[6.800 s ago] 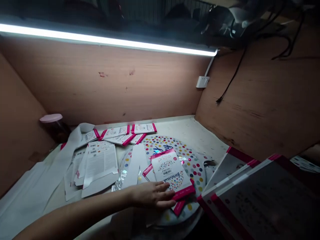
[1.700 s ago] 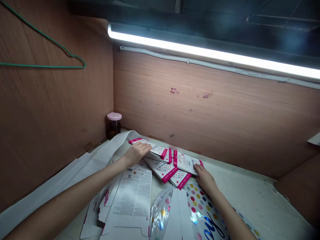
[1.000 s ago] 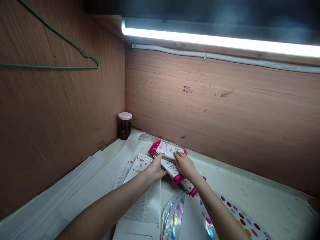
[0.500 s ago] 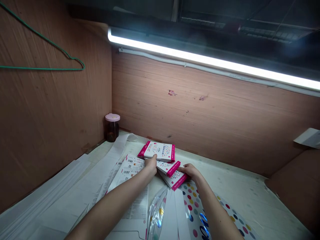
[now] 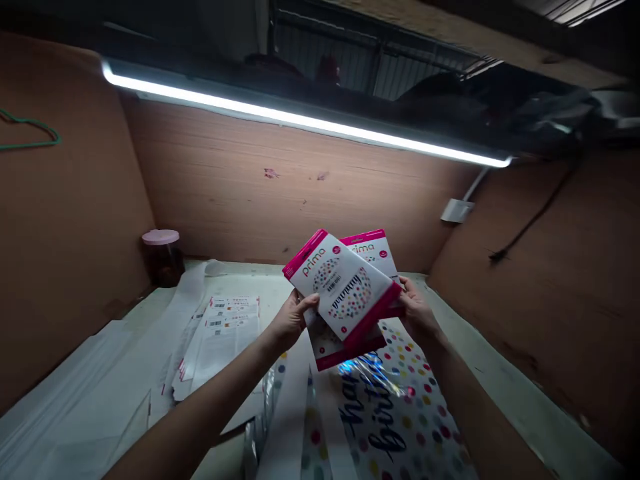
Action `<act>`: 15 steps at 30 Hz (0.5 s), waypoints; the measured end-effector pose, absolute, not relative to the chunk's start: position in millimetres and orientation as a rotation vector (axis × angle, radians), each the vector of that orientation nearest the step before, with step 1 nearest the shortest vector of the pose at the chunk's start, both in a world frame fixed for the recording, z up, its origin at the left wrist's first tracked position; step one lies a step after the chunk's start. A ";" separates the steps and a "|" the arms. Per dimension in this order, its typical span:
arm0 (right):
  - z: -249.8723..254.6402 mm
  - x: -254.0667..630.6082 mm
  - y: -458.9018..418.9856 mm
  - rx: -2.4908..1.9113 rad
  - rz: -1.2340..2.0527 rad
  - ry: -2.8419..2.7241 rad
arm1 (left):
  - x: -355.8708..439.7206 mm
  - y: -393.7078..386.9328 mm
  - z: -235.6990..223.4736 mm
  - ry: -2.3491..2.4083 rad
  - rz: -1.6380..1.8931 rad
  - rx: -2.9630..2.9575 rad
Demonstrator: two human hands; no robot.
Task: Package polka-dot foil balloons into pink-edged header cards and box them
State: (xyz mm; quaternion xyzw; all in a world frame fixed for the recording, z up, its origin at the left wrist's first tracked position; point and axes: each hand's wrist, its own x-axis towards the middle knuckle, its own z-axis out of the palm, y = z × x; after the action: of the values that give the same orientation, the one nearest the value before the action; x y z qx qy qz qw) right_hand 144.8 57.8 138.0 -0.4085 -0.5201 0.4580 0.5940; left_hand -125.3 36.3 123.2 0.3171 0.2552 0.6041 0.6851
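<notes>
Several flat white balloon packets (image 5: 345, 283) with pink ends, marked "prima" and printed with dotted circles, are lifted above the table in an overlapping fan. My left hand (image 5: 291, 319) grips them at the left edge, thumb on top. At the other side, the fingers of my right hand (image 5: 419, 311) close on the right edge of the stack, partly hidden by it. Under my hands lies a clear foil balloon sheet (image 5: 405, 393) with coloured dots and dark "happy birthday" lettering.
Printed card sleeves (image 5: 225, 340) with barcodes are piled left of my hands, beside long white paper sheets (image 5: 100, 373). A dark jar (image 5: 164, 260) with a pink lid stands in the back left corner. Wooden walls (image 5: 240, 213) enclose the table under a light tube (image 5: 300, 122).
The balloon packets have risen off the table, gripped by both hands and fanned out. The view has swung to the right, showing more of the right wall.
</notes>
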 end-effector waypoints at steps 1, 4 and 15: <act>134.0 156.1 35.2 -0.914 1.059 -1.187 | -113.6 26.0 123.3 0.525 1.333 0.827; 102.0 190.5 -32.3 -0.887 1.038 -1.085 | -77.5 -4.9 114.0 0.400 1.247 1.101; -15.6 272.4 -169.2 -1.239 0.908 -0.935 | 3.3 -93.8 60.3 0.328 0.924 1.211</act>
State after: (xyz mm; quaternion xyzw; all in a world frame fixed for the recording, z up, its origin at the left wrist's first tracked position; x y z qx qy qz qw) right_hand 272.4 -169.2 -15.6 -0.5393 -0.4071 0.3953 0.6222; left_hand 3.3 -93.8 60.3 0.5462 0.1477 0.4168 0.7114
